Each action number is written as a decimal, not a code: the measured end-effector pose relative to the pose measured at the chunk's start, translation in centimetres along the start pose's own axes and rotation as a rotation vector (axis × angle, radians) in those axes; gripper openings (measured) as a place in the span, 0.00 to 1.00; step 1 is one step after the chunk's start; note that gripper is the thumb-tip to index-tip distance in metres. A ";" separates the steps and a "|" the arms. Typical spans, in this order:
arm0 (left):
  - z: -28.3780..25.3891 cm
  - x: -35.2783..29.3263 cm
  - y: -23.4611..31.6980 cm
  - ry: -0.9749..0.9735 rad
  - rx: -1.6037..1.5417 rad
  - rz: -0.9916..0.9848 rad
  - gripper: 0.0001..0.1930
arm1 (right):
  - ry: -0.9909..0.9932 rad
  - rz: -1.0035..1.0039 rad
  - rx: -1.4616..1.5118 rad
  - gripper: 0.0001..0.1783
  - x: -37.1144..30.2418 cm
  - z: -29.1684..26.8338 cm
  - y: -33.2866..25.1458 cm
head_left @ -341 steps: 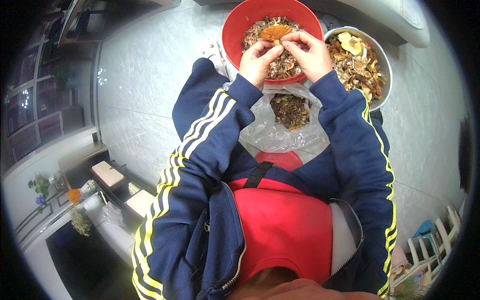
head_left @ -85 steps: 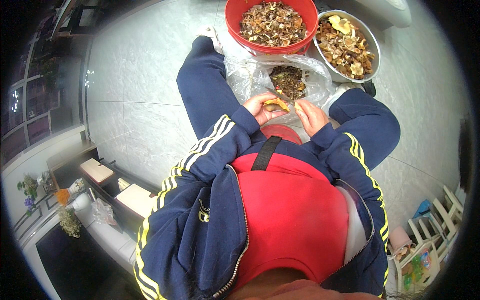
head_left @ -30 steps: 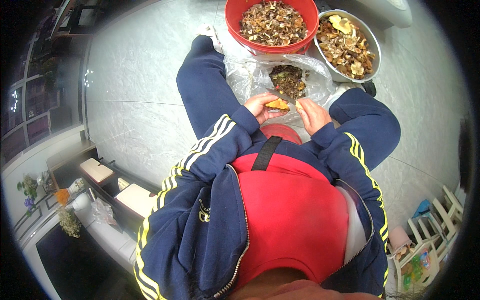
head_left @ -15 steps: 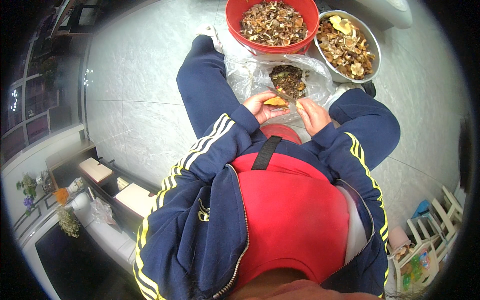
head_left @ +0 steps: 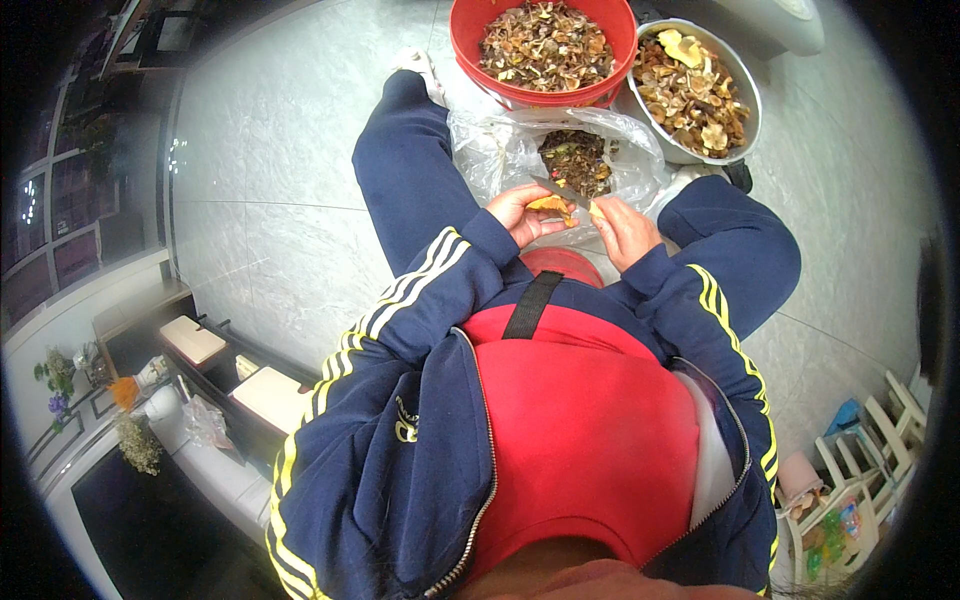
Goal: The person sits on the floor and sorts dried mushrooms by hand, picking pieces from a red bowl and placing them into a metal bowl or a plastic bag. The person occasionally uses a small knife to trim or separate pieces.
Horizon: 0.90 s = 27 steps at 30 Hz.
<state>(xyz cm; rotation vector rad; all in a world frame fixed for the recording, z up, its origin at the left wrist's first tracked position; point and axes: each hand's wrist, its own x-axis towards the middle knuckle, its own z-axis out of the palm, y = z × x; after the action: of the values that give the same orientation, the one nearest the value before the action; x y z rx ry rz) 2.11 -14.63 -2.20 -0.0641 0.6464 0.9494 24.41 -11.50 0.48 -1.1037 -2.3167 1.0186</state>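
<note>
My left hand point(head_left: 523, 213) is closed around an orange-yellow mushroom point(head_left: 549, 204). In my right hand point(head_left: 627, 231) is a knife point(head_left: 562, 189), its dark blade pointing left across the top of the mushroom. Both hands are close together above my lap, just on the near side of a clear plastic bag point(head_left: 491, 150). Dark brown scraps point(head_left: 576, 155) lie in the bag's open mouth. Whether the blade touches the mushroom is hard to make out.
A red bucket point(head_left: 543, 98) full of sliced-looking brown mushrooms stands beyond the bag. To its right is a silvery pot point(head_left: 752, 122) heaped with mushrooms. Pale shelves point(head_left: 860, 460) stand at the lower right, a dark cabinet with cream tops point(head_left: 194, 341) at the left.
The knife has shifted slightly left and up over the mushroom, and the mushroom is turned a little in my left hand. The bag and containers stay in place.
</note>
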 end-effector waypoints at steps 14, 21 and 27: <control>1.3 -0.4 0.3 -0.014 -0.079 -0.012 0.13 | 0.030 0.113 0.293 0.11 -0.1 0.8 1.7; 2.0 -0.7 0.5 -0.019 -0.032 0.009 0.17 | -0.237 0.393 0.953 0.17 0.3 1.1 3.1; 2.0 -0.7 0.7 -0.021 0.008 -0.007 0.20 | -0.245 0.424 1.152 0.18 0.2 1.2 3.9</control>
<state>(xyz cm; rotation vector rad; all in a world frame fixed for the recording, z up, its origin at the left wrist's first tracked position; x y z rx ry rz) 2.30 -14.06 -0.02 -0.0495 0.6306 0.9399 25.55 -10.19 -3.27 -0.9453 -1.1643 2.2952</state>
